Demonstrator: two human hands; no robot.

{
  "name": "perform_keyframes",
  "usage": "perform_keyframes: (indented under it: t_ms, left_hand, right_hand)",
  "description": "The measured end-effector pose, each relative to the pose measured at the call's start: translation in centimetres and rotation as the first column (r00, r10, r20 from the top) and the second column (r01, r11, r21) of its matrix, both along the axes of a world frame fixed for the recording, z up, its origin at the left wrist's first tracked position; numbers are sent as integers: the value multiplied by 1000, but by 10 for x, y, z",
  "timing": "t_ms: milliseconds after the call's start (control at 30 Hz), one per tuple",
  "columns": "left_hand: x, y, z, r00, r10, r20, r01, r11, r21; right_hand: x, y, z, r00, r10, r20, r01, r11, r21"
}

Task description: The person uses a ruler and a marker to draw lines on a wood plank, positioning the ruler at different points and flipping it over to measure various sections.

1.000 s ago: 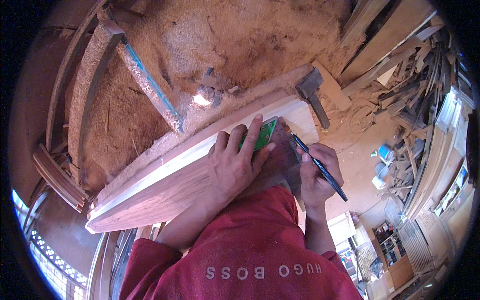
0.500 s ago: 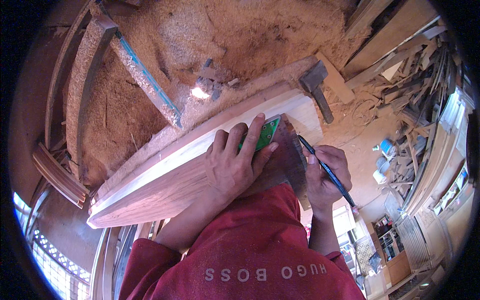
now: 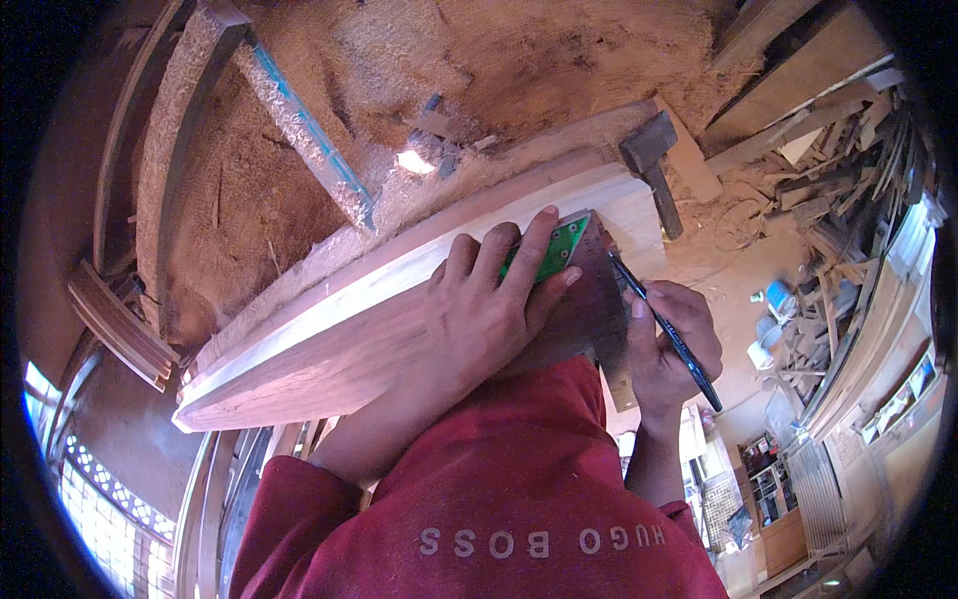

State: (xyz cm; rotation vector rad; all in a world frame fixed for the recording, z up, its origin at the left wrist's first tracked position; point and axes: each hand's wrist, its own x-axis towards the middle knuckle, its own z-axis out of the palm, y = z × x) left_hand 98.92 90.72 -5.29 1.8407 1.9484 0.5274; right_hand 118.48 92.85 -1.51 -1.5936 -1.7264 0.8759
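Observation:
My left hand [image 3: 474, 309] presses a try square down on a wooden plank [image 3: 329, 364], its fingers bent over the green stock [image 3: 565, 246]. The square's dark, wide metal blade [image 3: 607, 309] runs across the plank toward my body. A slim dark pen [image 3: 683, 351] sits between the fingertips and thumb of my right hand [image 3: 654, 374]. Its tip is at the blade's right edge, close to the wood. I cannot tell whether the tip touches. My left hand covers part of the stock, and my red shirt hides the plank's near side.
A hammer [image 3: 656, 170] lies at the right end of the bench, beyond the plank. Wood shavings [image 3: 289, 180] cover the ground ahead. Curved timbers [image 3: 180, 150] stand at the left; a heap of offcuts [image 3: 838, 210] and a blue bucket [image 3: 780, 298] are at the right.
The whole scene has shifted slightly right and up in the picture. Both hands keep their grips, and the pen tip stays beside the blade's edge with only a small shift.

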Motion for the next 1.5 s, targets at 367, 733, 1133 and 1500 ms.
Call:
perform_keyframes:
  t_ms: [367, 733, 1133, 1500]
  left_hand:
    - [0, 0, -2, 1000, 5, 24, -6, 999, 35]
    - [0, 0, -1, 999, 7, 38, -8, 1000, 31]
    - [1, 0, -1, 1000, 13, 28, -14, 999, 36]
    - [3, 1, 1, 1000, 9, 11, -10, 999, 42]
  right_hand:
    - [2, -1, -1, 999, 24, 29, -24, 1000, 11]
    - [0, 2, 1, 997, 52, 50, -54, 998, 37]
    - [0, 2, 0, 999, 33, 13, -34, 999, 35]
    - [6, 2, 19, 992, 107, 72, -107, 994, -6]
